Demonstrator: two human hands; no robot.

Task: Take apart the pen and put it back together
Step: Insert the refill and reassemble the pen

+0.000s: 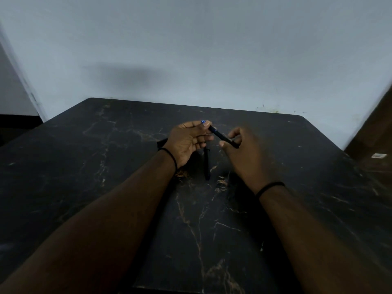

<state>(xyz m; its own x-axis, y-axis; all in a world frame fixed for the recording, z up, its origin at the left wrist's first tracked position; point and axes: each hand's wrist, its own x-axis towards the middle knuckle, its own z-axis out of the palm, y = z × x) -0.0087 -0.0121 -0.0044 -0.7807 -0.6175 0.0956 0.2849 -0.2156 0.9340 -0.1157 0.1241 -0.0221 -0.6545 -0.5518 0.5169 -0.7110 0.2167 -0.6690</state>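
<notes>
Above the dark marble table [106, 166], the left hand [188, 141] and right hand [244, 153] each pinched an end of the black pen [222, 136], slanting from ten toward four o'clock, while another dark pen part [206, 164] lay beneath at six o'clock.

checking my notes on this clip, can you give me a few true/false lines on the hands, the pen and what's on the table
1. Both hands hold the black pen. True.
2. The pen lies flat on the table. False: it is held above it, between the left hand and right hand.
3. Another dark pen part lies on the table below the hands. True.
4. The table is plain white. False: it is dark and marbled.
</notes>
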